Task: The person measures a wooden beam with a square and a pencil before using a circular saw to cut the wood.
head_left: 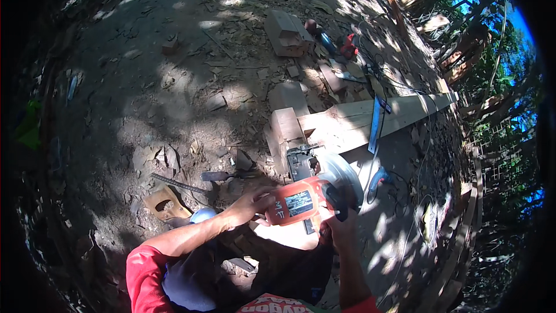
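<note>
circular saw (298,200) | orange casing, black handle, silvery round guard | set across pale squared timber (287,126), partly hiding it

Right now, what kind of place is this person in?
It looks like an outdoor woodworking spot, maybe a yard. There's an orange power saw, a pale wooden board lying on leaf-strewn ground, and leafy greenery at the side.
</note>
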`<action>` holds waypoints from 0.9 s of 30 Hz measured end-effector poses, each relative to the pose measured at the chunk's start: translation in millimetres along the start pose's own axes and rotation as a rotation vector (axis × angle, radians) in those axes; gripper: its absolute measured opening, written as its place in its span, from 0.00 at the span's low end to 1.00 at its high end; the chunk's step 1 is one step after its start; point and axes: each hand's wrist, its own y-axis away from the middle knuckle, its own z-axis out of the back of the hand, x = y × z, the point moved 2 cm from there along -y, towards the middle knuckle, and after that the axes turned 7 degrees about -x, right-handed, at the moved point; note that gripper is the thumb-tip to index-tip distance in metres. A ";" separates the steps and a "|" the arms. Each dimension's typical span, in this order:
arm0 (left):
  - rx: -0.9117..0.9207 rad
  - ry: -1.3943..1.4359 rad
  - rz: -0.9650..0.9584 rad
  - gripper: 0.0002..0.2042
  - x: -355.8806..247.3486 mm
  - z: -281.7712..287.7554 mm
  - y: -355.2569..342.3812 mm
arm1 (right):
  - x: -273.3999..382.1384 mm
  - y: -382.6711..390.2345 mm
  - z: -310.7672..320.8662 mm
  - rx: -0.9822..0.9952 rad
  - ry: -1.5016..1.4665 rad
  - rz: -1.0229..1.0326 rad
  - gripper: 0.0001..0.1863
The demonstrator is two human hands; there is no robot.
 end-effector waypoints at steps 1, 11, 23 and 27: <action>-0.055 -0.007 -0.025 0.31 4.6 -8.0 -1.4 | -0.7 0.4 4.1 -0.009 0.016 0.028 0.13; -0.213 -0.016 -0.201 0.33 -28.7 16.4 -1.2 | 7.4 -19.9 -45.6 -0.045 0.051 0.240 0.12; -0.213 0.075 -0.170 0.30 -29.7 23.2 0.8 | 6.3 -21.3 -57.0 -0.014 -0.070 0.205 0.10; -0.195 0.085 -0.188 0.29 -34.3 26.9 -1.8 | 19.8 -20.5 -63.6 0.034 -0.127 0.127 0.13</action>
